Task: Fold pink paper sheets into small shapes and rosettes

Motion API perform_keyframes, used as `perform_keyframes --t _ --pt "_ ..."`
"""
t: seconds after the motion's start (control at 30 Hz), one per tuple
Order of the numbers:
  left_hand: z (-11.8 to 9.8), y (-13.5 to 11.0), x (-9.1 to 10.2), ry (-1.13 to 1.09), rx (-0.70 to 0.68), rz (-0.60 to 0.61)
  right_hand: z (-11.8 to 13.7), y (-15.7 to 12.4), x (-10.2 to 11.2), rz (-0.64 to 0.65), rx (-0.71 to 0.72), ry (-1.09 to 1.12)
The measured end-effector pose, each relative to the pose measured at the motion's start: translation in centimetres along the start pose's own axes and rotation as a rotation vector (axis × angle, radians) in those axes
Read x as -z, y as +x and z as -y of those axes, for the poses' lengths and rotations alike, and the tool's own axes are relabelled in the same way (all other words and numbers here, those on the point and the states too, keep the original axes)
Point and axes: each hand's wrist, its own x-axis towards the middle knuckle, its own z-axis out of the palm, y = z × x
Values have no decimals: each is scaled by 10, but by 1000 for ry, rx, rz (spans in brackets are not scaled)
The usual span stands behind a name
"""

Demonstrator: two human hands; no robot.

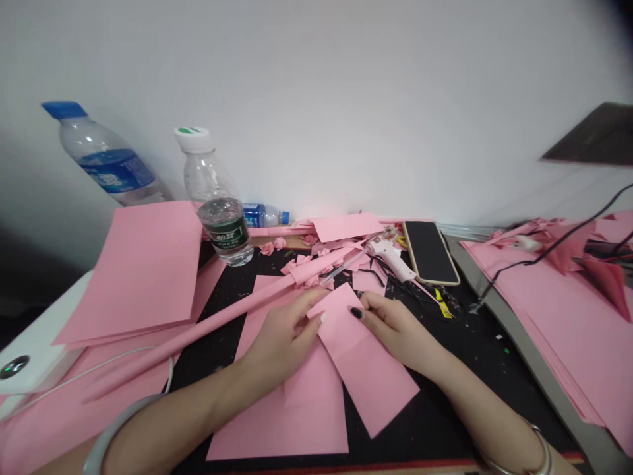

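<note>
My left hand and my right hand both grip the upper part of a pink paper sheet, which looks creased across its middle. Under my left hand lies a wider pink sheet on the black work mat. A long rolled pink paper tube runs diagonally past my left hand, apart from its fingers. Beyond my fingertips are loose pink scraps and a thin metal blade, possibly scissors.
A white hot glue gun and a black-faced phone lie at the mat's far side. Several plastic water bottles stand or lie by the white wall. Stacks of pink paper rest left, and more right beyond a grey metal edge.
</note>
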Motion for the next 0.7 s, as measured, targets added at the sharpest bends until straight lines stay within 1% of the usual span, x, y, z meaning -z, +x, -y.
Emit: perform_keyframes --t 0.1,0.17,0.2,0.27,0.33,0.4,0.47,0.5,0.53,0.6,0.67,0.7 --pt "3 3 0 -138 92 -84 -1 0 -1 84 -40 109" --pt "4 5 1 -229 115 -115 -4 0 2 115 -76 167" --pt "5 5 1 -265 121 -121 -5 0 4 108 -95 190" --pt "5 4 2 -304 127 -114 -9 2 8 53 -141 231" --pt "4 2 3 -280 109 -112 -12 2 13 7 -202 273" --pt "4 0 5 -167 31 -190 -14 3 18 25 -231 300" --pt "4 -3 8 -23 -108 -282 -14 2 21 111 -192 277" --pt "4 -5 9 40 -191 -297 -14 2 22 165 -158 248" --pt "3 -5 9 97 -280 -282 -13 2 21 209 -127 208" --pt "2 -6 7 213 -434 -168 -11 4 17 241 -79 128" --pt "2 -6 1 359 -531 -25 -9 7 9 191 -31 62" --pt "4 -6 -3 442 -557 14 -8 9 4 142 -8 25"
